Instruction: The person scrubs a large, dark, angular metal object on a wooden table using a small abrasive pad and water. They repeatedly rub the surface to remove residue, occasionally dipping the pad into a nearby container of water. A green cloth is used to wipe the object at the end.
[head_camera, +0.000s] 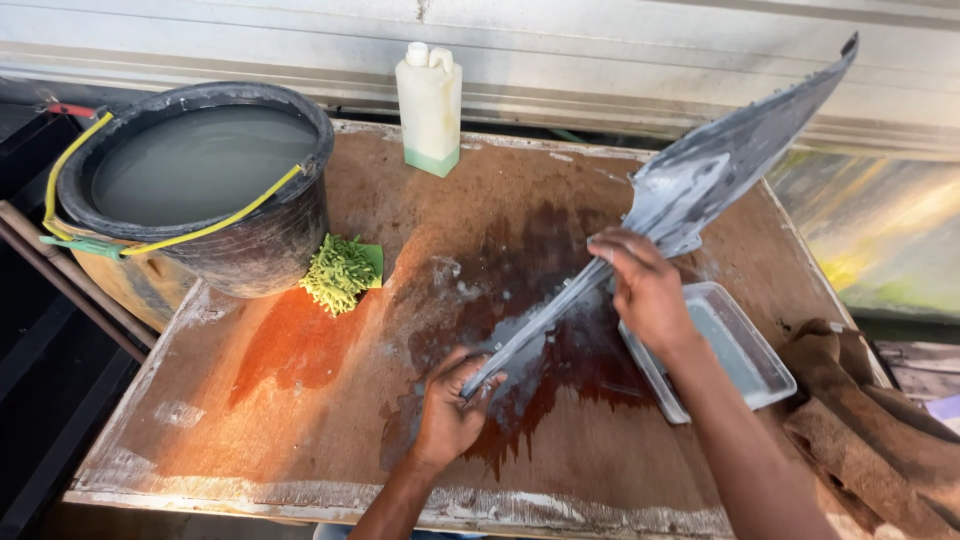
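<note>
- A long grey panel (690, 180), thin and curved, widens to a jagged pointed end; it is wet and streaked with pale, milky residue.
- The panel slants over the wooden table (300, 420), its narrow end low above the dark wet patch (540, 300) in the table's middle, its broad end raised past the table's far right corner.
- The left hand (447, 410) is curled shut around the panel's narrow tip, fingers wrapped over the edge, near the table's front edge.
- The right hand (645, 290) is bent over the panel's middle, fingers pressed together on its upper face; I cannot tell whether it grips anything underneath.
- A clear tray (760, 365) of cloudy water sits on the table just beside the right hand.
- A black bucket (270, 245) of grey water stands on the table's far left corner, a green cloth (340, 272) touching its base.
- A white bottle (429, 105) stands at the table's back edge.
</note>
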